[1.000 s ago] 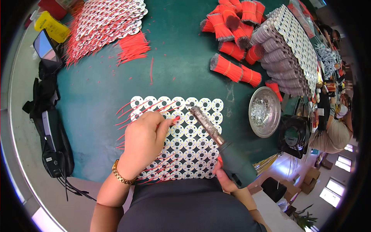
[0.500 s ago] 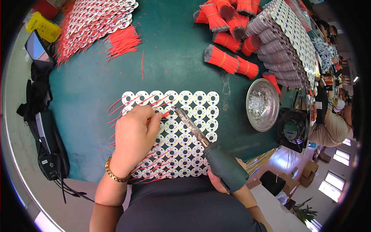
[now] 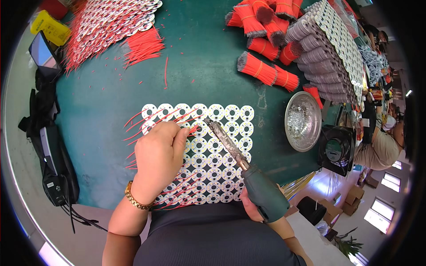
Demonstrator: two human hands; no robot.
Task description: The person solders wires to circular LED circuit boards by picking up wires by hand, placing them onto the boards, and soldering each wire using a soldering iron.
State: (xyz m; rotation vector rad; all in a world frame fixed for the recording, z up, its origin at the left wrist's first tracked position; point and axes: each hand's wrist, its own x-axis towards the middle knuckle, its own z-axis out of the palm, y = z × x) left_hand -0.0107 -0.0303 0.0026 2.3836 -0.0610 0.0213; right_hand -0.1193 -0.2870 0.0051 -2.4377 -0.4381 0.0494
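Head view: left hand (image 3: 157, 155) is pinching a red wire (image 3: 193, 129) against the white board panel (image 3: 222, 146); right hand (image 3: 250, 208) is grasping a soldering iron (image 3: 248, 175), tip just right of it.

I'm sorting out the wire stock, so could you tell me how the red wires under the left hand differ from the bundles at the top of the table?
The red wires on the white panel lie single, fanned out flat. The bundles are tied thick, with grey ends showing, piled loosely. Left hand touches only the single ones. Both are red and short.
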